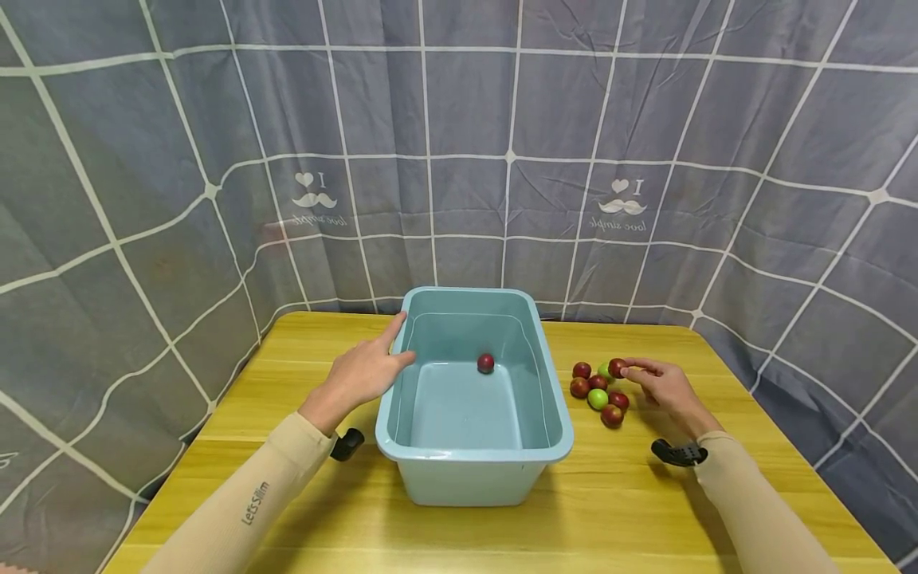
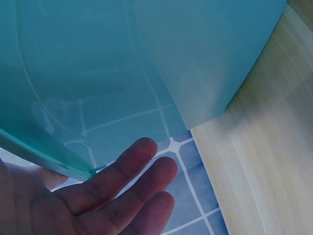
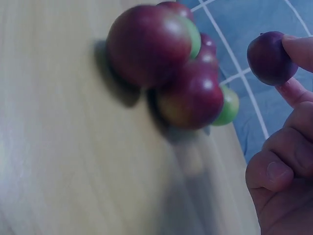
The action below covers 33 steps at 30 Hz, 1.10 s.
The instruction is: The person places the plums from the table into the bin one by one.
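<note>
A light blue plastic tub (image 1: 475, 456) stands upright on the table, with one dark red plum (image 1: 485, 363) lying inside. My left hand (image 1: 364, 371) rests at the tub's left rim, thumb over the edge; in the left wrist view its other fingers (image 2: 142, 188) extend outside the tub wall, gripping nothing. To the tub's right, my right hand (image 1: 668, 391) pinches a dark red plum (image 3: 270, 58) between thumb and forefinger, raised above the tabletop. Beneath and beside it sits a loose group of several red plums (image 1: 612, 415) and two small green round fruits (image 1: 598, 399).
The yellow wood-grain table (image 1: 287, 470) carries the tub near its middle. A grey curtain with white grid lines (image 1: 466, 191) hangs behind and along both sides. Black straps (image 1: 679, 453) circle both wrists.
</note>
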Tool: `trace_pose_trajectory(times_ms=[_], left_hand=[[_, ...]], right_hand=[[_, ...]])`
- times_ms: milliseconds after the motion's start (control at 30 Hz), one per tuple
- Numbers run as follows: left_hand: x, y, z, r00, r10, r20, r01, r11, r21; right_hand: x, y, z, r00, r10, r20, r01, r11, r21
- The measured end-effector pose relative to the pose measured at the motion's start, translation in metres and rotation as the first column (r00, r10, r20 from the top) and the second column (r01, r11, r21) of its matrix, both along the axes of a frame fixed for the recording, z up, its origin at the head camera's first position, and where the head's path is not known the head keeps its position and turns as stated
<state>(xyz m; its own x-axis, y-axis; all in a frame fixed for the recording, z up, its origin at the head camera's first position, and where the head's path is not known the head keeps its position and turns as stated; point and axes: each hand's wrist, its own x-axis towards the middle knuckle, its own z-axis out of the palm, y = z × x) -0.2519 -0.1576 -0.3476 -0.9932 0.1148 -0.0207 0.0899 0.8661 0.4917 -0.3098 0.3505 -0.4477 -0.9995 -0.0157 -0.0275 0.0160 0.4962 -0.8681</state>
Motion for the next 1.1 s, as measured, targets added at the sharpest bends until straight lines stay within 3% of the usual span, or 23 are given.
trace_pose_trajectory(times_ms=[533,733,1100], left_hand=[[0.001,0.000,0.001,1.000,0.000,0.004,0.000,1.000,-0.002],[0.001,0.000,0.002,1.000,0.003,-0.001,-0.003,1.000,-0.018],[-0.004,0.000,0.010,0.999,-0.010,-0.051,0.002,0.990,-0.138]], right_hand=[[-0.003,-0.021,0.033,0.994,0.079,-0.071,-0.080,0.996,-0.025],[-0.008,-0.029,0.047,0.988,0.116,-0.106,-0.114,0.993,0.024],[-0.010,-0.048,0.072,0.968,0.183,-0.173,-0.175,0.983,0.058]])
